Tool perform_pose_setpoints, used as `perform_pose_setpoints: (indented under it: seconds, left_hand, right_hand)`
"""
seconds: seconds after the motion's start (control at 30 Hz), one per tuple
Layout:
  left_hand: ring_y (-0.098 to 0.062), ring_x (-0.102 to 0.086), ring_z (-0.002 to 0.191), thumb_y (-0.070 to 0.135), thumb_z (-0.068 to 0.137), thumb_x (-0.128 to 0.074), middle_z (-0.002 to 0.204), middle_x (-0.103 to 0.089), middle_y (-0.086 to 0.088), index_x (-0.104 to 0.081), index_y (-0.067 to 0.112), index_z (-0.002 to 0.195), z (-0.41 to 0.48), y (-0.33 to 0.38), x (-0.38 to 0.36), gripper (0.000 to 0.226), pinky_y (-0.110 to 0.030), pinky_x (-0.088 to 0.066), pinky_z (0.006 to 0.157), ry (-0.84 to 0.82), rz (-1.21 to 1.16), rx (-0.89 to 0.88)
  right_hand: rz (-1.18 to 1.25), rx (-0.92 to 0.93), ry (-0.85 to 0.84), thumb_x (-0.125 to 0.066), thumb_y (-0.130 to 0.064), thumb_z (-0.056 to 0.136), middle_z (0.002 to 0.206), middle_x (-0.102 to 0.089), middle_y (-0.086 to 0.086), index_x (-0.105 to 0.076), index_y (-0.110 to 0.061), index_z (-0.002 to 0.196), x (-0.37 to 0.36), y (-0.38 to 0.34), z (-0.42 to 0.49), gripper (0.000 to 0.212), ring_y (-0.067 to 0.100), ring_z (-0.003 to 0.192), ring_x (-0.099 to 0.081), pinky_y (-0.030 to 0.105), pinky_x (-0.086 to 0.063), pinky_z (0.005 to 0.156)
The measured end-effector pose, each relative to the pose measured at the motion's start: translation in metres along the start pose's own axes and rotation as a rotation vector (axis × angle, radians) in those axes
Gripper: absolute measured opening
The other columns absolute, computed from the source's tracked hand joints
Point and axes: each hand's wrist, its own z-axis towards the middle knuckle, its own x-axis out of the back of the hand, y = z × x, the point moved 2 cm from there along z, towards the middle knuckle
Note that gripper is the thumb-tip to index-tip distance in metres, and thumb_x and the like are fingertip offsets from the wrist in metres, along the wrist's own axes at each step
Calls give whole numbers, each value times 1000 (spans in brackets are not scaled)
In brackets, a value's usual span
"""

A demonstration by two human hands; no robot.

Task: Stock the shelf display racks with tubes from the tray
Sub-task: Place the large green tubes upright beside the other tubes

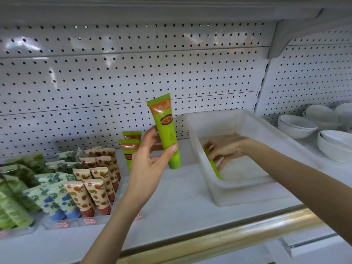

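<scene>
Left grip (150, 159) grasps a green tube (165, 130) upright, cap down, above the shelf (181, 206), beside the tray (247, 195). Right grip (226, 149) grasps a second tube (214, 168) inside the tray.

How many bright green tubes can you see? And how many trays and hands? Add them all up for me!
White translucent plastic tray: 1
Bare hands: 2, the left hand and the right hand
Bright green plastic tubes with orange labels: 4, one held in the left hand, two standing upright behind it, one lying in the tray
Total: 7
</scene>
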Motion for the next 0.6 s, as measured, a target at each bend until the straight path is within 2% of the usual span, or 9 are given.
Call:
perform_pose_setpoints:
  seconds: [0.07,0.2,0.33,0.43,0.5,0.6]
  left_hand:
    - [-4,-60,97,29,79,-65,106,-65,7,-51,34,117,-3,2,5,42,-9,-47,65,11,-6,-1]
    - [-3,-62,91,23,79,-70,107,-65,4,-55,23,117,-9,7,17,41,-10,-47,66,35,-36,6]
    - [-6,-63,88,25,76,-69,100,-68,9,-57,31,112,-18,16,40,39,-14,-48,72,81,-28,-23]
    - [0,-62,83,23,75,-73,93,-69,18,-55,33,109,-23,29,62,40,-13,-48,71,122,-16,-58]
    - [1,-63,83,23,76,-72,92,-68,20,-54,35,109,-25,36,79,40,-16,-50,72,150,-2,-73]
    - [-4,-65,87,25,75,-71,95,-69,16,-54,33,113,-30,40,103,42,-18,-52,76,188,13,-81]
  right_hand:
    - [64,53,42,-62,-4,86,89,-62,5,-53,-11,101,4,-3,-2,19,10,63,-63,30,-58,68]
    - [283,248,134,-57,-2,89,94,-64,1,-57,-13,108,14,-15,-9,21,13,72,-65,27,-55,61]
    - [460,523,371,-57,-6,89,92,-63,-3,-58,-12,114,31,-28,-24,25,10,79,-64,29,-53,69]
    - [574,667,545,-56,-8,89,85,-64,-6,-59,-15,106,41,-38,-42,19,9,77,-64,29,-54,68]
    - [617,769,587,-60,-13,84,82,-65,-8,-61,-23,94,43,-51,-58,15,10,80,-64,32,-56,72]
    - [647,922,610,-64,-18,79,84,-63,-6,-67,-33,73,33,-79,-84,16,12,80,-63,34,-54,77]
